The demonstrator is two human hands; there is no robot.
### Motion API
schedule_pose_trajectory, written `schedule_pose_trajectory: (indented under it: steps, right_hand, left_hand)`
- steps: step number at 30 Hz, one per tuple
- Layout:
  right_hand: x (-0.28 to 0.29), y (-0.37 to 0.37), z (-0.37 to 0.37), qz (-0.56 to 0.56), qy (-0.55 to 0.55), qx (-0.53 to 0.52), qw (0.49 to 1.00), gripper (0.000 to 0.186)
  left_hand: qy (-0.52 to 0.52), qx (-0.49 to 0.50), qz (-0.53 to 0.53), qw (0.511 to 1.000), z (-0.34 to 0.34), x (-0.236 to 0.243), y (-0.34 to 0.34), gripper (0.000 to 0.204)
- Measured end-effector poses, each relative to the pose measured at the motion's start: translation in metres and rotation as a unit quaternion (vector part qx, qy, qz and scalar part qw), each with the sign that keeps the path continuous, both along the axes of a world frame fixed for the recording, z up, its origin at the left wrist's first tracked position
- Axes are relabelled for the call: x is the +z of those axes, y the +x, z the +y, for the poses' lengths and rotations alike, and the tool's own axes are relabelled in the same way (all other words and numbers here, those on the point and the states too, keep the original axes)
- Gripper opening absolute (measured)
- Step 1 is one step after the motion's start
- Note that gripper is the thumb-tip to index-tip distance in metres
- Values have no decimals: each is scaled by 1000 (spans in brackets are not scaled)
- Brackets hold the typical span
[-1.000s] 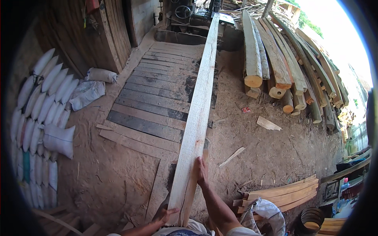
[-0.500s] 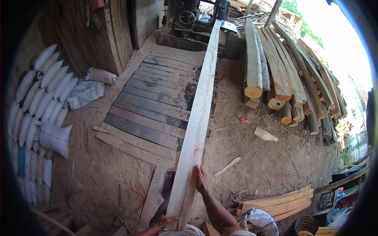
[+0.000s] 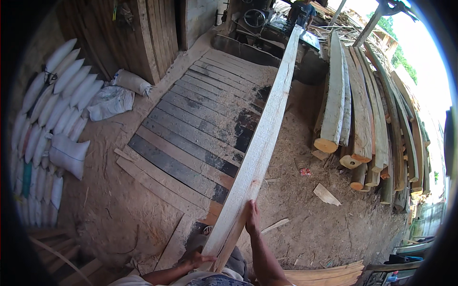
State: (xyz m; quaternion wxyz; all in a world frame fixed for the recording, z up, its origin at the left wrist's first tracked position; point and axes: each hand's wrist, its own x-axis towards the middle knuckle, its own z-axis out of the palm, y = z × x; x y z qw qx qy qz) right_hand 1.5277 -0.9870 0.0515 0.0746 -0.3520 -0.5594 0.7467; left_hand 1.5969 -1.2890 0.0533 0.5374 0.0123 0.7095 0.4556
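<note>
A long pale plank [image 3: 261, 143] runs from my body away to the machine at the far end. My right hand [image 3: 253, 217] grips its right edge, fingers on the side and thumb toward the top face. My left hand [image 3: 196, 259] holds the near end on its left side, some of its fingers hidden by the wood. The far end of the plank lies by a band saw-like machine with a handwheel [image 3: 254, 18], where another person [image 3: 301, 13] stands.
Stacked logs and beams [image 3: 329, 114] lie to the right. Filled white sacks [image 3: 47, 124] are piled at the left. Below the plank is a slatted wooden floor cover [image 3: 191, 121]. Sawn boards [image 3: 329, 275] rest at the lower right, and a wood scrap [image 3: 327, 194] on the dirt floor.
The view has turned, so the plank, logs and machine appear farther right. My sandalled foot and more of the other person now show. Both hands keep their hold on the plank.
</note>
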Motion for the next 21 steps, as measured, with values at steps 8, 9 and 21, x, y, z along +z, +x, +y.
schedule_pose_trajectory:
  steps: [8, 9, 21]
  right_hand:
    - [-12, -118, 103, 36, -23, -32, 999, 61]
    - [-1, -134, 114, 25, -1, -18, 1000, 58]
    - [7, -330, 277, 2, -14, -43, 999, 58]
  left_hand:
    - [64, 18, 32, 997, 109, 4, -121, 74]
    - [58, 33, 12, 998, 122, 1, -136, 75]
    - [15, 11, 29, 999, 281, -1, -322, 90]
